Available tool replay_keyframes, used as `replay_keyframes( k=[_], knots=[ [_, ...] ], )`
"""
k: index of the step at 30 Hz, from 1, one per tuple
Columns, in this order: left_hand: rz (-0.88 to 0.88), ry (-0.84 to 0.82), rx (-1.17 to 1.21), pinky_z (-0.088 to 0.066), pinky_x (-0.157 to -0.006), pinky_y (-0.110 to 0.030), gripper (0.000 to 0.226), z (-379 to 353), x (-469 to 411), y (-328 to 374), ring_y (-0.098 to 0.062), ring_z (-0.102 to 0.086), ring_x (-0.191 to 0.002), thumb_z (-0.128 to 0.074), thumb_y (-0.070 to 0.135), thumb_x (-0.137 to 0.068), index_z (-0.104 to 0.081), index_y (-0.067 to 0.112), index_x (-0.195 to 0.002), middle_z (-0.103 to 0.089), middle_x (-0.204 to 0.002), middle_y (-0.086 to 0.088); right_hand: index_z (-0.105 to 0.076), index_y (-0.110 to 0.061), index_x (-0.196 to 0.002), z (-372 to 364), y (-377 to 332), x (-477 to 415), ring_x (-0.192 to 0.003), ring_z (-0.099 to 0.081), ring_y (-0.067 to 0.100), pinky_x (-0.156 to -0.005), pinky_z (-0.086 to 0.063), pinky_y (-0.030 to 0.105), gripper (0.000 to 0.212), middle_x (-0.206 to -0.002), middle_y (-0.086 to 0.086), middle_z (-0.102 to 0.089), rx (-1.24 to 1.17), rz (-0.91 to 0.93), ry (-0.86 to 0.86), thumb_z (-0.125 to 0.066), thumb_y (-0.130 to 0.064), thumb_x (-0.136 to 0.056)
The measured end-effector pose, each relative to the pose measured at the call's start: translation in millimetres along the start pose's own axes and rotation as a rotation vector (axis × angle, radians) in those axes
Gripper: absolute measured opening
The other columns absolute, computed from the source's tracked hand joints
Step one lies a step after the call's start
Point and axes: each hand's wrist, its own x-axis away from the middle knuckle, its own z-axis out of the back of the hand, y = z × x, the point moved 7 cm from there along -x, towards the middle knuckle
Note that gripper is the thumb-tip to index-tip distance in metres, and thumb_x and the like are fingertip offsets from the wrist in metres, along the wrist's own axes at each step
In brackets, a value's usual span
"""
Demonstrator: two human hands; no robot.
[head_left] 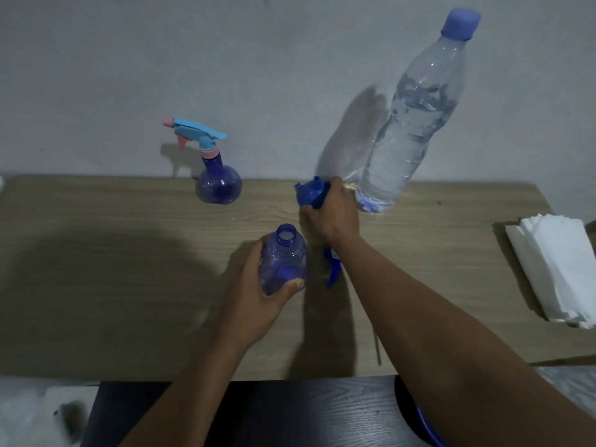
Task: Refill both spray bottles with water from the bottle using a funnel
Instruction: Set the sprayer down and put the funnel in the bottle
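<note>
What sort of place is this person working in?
Probably an ordinary home room, though I can't be sure: a wood-grain table stands against a plain grey wall, with household things on it, a stack of white napkins, a big water bottle and a small trigger spray bottle.

**No legible text in view**

I can read no word, brand, number or sign anywhere in my head-camera view. The clear water bottle [416,124] shows only bare plastic to me, with no print I can make out. The capped spray bottle [219,185], the open spray bottle [283,259] and the stack of white napkins [554,269] likewise carry nothing legible.
</note>
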Motion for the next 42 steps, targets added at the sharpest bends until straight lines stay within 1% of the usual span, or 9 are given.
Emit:
replay_keyframes(
  k=[5, 11, 15, 19, 22, 25, 29, 33, 42],
  knots=[
    [0.029, 0.015, -0.041, -0.043, -0.085, -0.003, 0.071, 3, 3, 9, 0.013, -0.056, -0.11, -0.083, 0.011, -0.077, -0.047, 0.028, -0.136, -0.059, -0.121, 0.028, -0.043, -0.021, -0.14, 11, -14, 15, -0.124, -0.047, 0.029, -0.098, -0.049, 0.046, 0.075, -0.131, 0.004, -0.058, -0.054, 0.084, -0.049, -0.076, -0.039, -0.075],
    [0.055, 0.009, -0.09, -0.041, -0.083, 0.001, 0.074, 5, 5, 15, 0.022, -0.051, -0.107, -0.083, 0.015, -0.078, -0.046, 0.023, -0.141, -0.053, -0.121, 0.031, -0.046, -0.023, -0.121, 54, -18, 37, -0.097, -0.063, 0.018, -0.074, -0.05, 0.027, 0.065, -0.113, -0.003, -0.057, -0.339, 0.009, -0.047, -0.087, -0.035, -0.072],
    [0.06, 0.005, -0.095, -0.04, -0.082, 0.002, 0.074, 5, 7, 18, 0.02, -0.052, -0.107, -0.084, 0.015, -0.077, -0.047, 0.022, -0.141, -0.058, -0.126, 0.018, -0.041, -0.034, -0.147, 84, -21, 50, -0.098, -0.062, 0.011, -0.072, -0.046, 0.018, 0.087, -0.116, -0.003, -0.057, -0.48, 0.0, -0.083, -0.088, -0.029, -0.073],
    [0.096, -0.005, -0.118, -0.04, -0.077, 0.003, 0.074, 6, 8, 17, 0.025, -0.051, -0.1, -0.083, 0.017, -0.077, -0.046, 0.026, -0.14, -0.058, -0.121, 0.019, -0.049, -0.028, -0.134, 105, -30, 64, -0.1, -0.065, 0.016, -0.072, -0.049, 0.021, 0.076, -0.118, -0.001, -0.059, -0.507, 0.023, -0.105, -0.09, -0.031, -0.07],
    [0.117, -0.012, -0.148, -0.041, -0.075, 0.002, 0.072, 5, 10, 18, 0.019, -0.054, -0.101, -0.082, 0.021, -0.078, -0.045, 0.028, -0.14, -0.058, -0.124, 0.016, -0.046, -0.024, -0.126, 117, -44, 79, -0.096, -0.066, 0.016, -0.068, -0.051, 0.023, 0.073, -0.115, -0.001, -0.057, -0.567, 0.065, -0.129, -0.091, -0.031, -0.07],
    [0.152, -0.011, -0.168, -0.04, -0.075, -0.006, 0.072, 5, 12, 21, 0.0, -0.058, -0.105, -0.082, 0.026, -0.078, -0.045, 0.029, -0.138, -0.058, -0.123, 0.017, -0.044, -0.021, -0.133, 128, -61, 97, -0.096, -0.065, 0.012, -0.065, -0.052, 0.016, 0.075, -0.116, -0.002, -0.055, -0.633, 0.116, -0.159, -0.089, -0.023, -0.074],
    [0.163, -0.005, -0.18, -0.039, -0.07, -0.007, 0.072, 5, 13, 25, -0.008, -0.061, -0.105, -0.083, 0.023, -0.076, -0.045, 0.028, -0.136, -0.061, -0.119, 0.015, -0.032, -0.027, -0.153, 129, -80, 116, -0.11, -0.061, 0.01, -0.078, -0.053, 0.015, 0.099, -0.131, -0.002, -0.052, -0.581, 0.197, -0.247, -0.089, -0.027, -0.073],
    [0.167, -0.017, -0.209, -0.039, -0.063, -0.002, 0.076, 7, 13, 29, -0.006, -0.055, -0.101, -0.082, 0.021, -0.078, -0.04, 0.024, -0.141, -0.059, -0.12, 0.011, -0.029, -0.025, -0.157, 121, -91, 126, -0.121, -0.057, 0.016, -0.104, -0.051, 0.036, 0.108, -0.139, -0.003, -0.05, -0.468, 0.272, -0.281, -0.091, -0.031, -0.069],
    [0.199, -0.02, -0.247, -0.038, -0.058, -0.003, 0.075, 6, 13, 26, -0.008, -0.057, -0.101, -0.081, 0.028, -0.079, -0.039, 0.027, -0.141, -0.061, -0.121, 0.009, -0.043, -0.021, -0.149, 120, -105, 130, -0.126, -0.052, 0.014, -0.102, -0.053, 0.039, 0.09, -0.138, -0.006, -0.048, -0.439, 0.392, -0.194, -0.088, -0.027, -0.072]
  ],
)
